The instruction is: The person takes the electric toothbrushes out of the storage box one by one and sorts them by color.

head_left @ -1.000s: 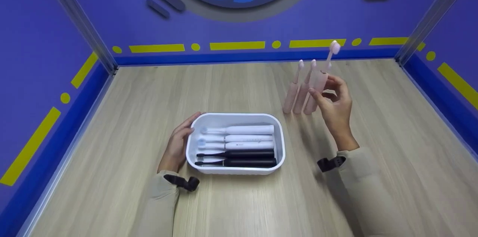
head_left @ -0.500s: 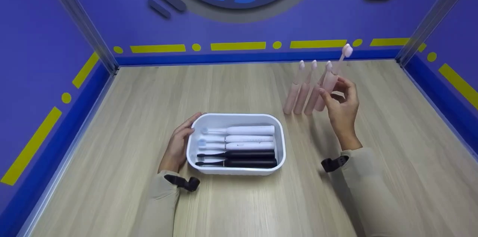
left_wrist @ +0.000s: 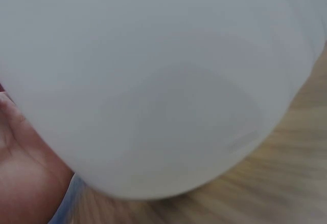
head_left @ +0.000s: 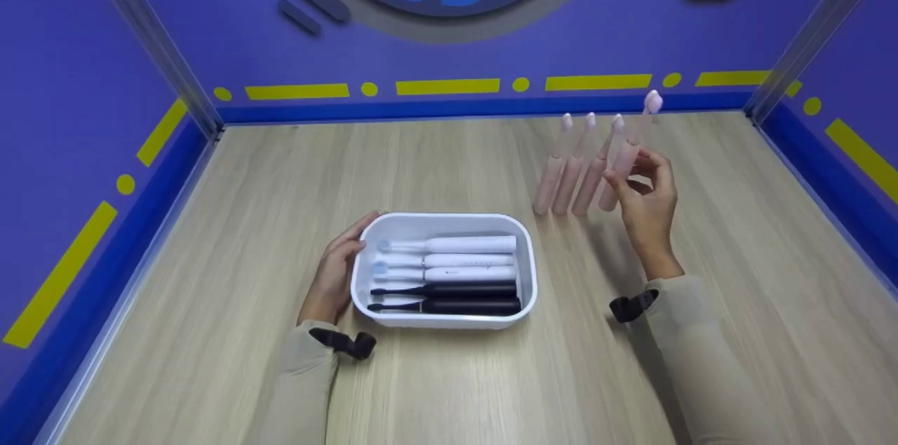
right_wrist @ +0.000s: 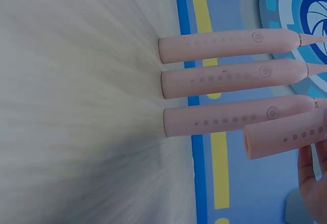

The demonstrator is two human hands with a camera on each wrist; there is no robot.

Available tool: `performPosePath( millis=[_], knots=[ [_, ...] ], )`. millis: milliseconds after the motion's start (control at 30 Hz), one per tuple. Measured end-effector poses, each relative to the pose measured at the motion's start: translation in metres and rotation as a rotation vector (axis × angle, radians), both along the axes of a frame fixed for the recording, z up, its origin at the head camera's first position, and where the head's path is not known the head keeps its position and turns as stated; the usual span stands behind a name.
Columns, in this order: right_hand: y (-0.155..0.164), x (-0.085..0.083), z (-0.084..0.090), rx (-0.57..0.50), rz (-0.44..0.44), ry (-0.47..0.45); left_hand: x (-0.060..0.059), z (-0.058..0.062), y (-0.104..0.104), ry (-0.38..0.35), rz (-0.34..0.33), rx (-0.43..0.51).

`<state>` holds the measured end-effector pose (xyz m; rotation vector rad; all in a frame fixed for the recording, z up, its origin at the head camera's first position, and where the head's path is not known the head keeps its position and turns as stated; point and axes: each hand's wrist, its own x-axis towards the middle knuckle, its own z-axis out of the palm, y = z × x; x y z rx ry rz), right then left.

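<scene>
In the head view, a white plastic box stands on the table, holding white electric toothbrushes and black electric toothbrushes laid side by side. My left hand holds the box by its left end, at the rim. Between thumb and fingers, my right hand pinches a pink electric toothbrush, head up and slightly tilted. Its base appears off the table in the right wrist view. Left of it, three matching pink toothbrushes stand upright in a row.
A wood-grain table lies beneath everything. Blue panels with yellow marks wall in its back and sides. Both wrists wear a black camera. The box wall fills most of the left wrist view.
My right hand has moved right with the pink toothbrush, past the third standing one, then lowered it slightly. That third toothbrush now shows uncovered. The left hand and box have stayed put.
</scene>
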<state>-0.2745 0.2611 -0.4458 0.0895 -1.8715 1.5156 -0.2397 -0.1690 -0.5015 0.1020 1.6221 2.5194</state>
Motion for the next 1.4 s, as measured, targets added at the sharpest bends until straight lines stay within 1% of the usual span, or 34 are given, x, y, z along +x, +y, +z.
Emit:
performPosePath(
  millis=[267,333,433,533,633,833,900,1033,1200,1400],
  knots=[
    [0.007,-0.002,-0.006,0.045,-0.023,-0.072,0.000,-0.001,-0.001,0.005,0.001,-0.021],
    [0.006,0.000,-0.004,0.057,-0.021,-0.092,0.000,-0.001,-0.001,0.004,0.001,-0.018],
    [0.001,0.007,0.004,0.084,-0.017,-0.117,0.000,-0.001,-0.001,0.004,0.001,-0.009],
    [-0.002,0.013,0.010,0.107,-0.004,-0.126,0.000,-0.001,0.000,0.001,-0.001,-0.006],
    [-0.002,0.014,0.011,0.128,-0.006,-0.142,0.000,-0.001,0.000,0.000,0.003,-0.009],
    [0.010,0.000,-0.009,0.161,-0.031,-0.192,0.000,0.000,0.000,0.006,0.006,-0.023],
    [0.011,-0.001,-0.010,0.169,-0.033,-0.199,0.001,0.000,0.000,0.007,0.007,-0.032],
    [0.008,0.002,-0.006,0.183,-0.037,-0.212,0.000,0.000,0.000,0.010,0.004,-0.037],
    [0.016,-0.007,-0.019,0.196,-0.047,-0.223,0.000,0.000,0.000,0.015,0.002,-0.046],
    [0.019,-0.011,-0.024,0.207,-0.021,-0.203,0.000,0.000,0.000,0.016,0.004,-0.037]
  ],
)
